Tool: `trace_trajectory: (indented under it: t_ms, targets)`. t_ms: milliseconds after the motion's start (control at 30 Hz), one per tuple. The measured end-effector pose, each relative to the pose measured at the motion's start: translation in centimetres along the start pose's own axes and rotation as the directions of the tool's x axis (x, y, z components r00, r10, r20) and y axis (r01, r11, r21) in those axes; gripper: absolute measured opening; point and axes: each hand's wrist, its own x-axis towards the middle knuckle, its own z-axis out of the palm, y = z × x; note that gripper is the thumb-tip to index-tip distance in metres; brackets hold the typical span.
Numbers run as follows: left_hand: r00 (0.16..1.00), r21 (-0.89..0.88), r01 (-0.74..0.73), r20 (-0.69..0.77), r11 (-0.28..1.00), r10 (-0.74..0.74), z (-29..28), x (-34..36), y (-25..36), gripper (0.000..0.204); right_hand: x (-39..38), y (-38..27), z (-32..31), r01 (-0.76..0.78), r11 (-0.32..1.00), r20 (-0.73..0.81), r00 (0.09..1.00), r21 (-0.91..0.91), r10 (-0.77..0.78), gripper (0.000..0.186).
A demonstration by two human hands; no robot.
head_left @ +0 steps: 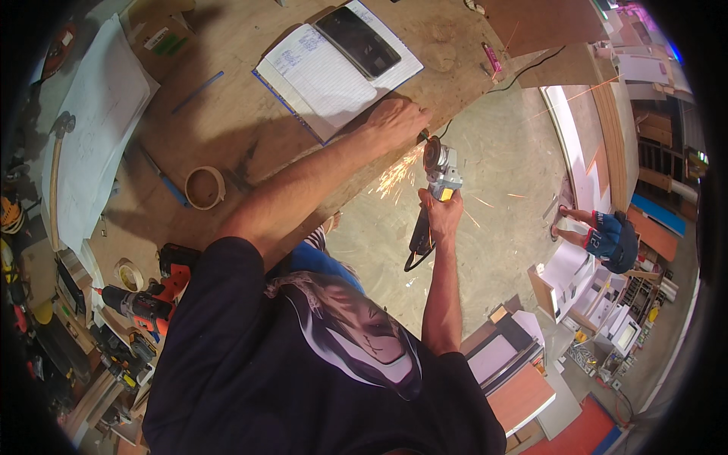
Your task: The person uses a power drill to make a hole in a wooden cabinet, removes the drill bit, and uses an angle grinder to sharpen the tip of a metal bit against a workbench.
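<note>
Leaning over the wooden tabletop (250, 121), we work at its right-hand edge, where the board ends above the concrete floor (500, 174). On the tabletop lie a large white sheet (98, 129), an open notebook (326, 72) with a dark phone (358, 42) on top of it, a roll of tape (205, 187) and a blue pencil (197, 92); a red drill (148, 299) sits lower left among other tools. Our right hand (440, 212) is wrapped fully around the body of the grinder (438, 178), fingers closed tight, with the black cord loop hanging just below the fist. We judge the grinder fairly heavy for its size, rigid, and lively under power, so it wants a full-fist hold on the body well behind the disc, as it has now. Our left hand (398, 121) is curled shut over the tabletop edge just beside the notebook, pinching a small piece that we cannot make out; it seems short, stiff and metal, since the disc (432, 155) meets it right at the fingertips and throws sparks (398, 178) down and to the left. Such a piece would heat up and could be snatched away, so we reckon it needs a firm pinch, braced on the board, fingers kept clear of the disc. Another person (607, 239) crouches well apart on the floor to the right.
</note>
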Motion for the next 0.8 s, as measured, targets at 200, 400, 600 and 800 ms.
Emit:
trace_trajectory:
  t_ms: [200, 400, 600, 800]
  targets:
    - [0.998, -0.023, 0.034, 0.050, 0.999, -0.033, -0.4, 0.2, -0.1, 0.015, -0.4, -1.5, 0.0, -0.012, 1.000, 0.000, 1.000, -0.019, 0.012, 0.039]
    - [0.997, -0.086, 0.057, 0.054, 0.995, -0.052, -1.2, 0.2, 0.3, 0.017, -0.4, -0.1, -0.4, 0.015, 1.000, -0.012, 1.000, -0.022, -0.015, 0.040]
    - [0.918, -0.785, 0.305, 0.091, 0.540, -0.386, -5.4, -3.4, 3.0, 0.029, -2.5, 0.0, -1.4, -0.151, 0.953, -0.023, 0.986, 0.264, 0.162, 0.040]
    - [0.879, -0.953, 0.288, 0.301, -0.091, -0.369, -13.6, -7.1, 11.0, 0.039, -5.7, 0.4, -3.0, -0.219, 0.870, -0.023, 0.967, 0.442, 0.255, 0.039]
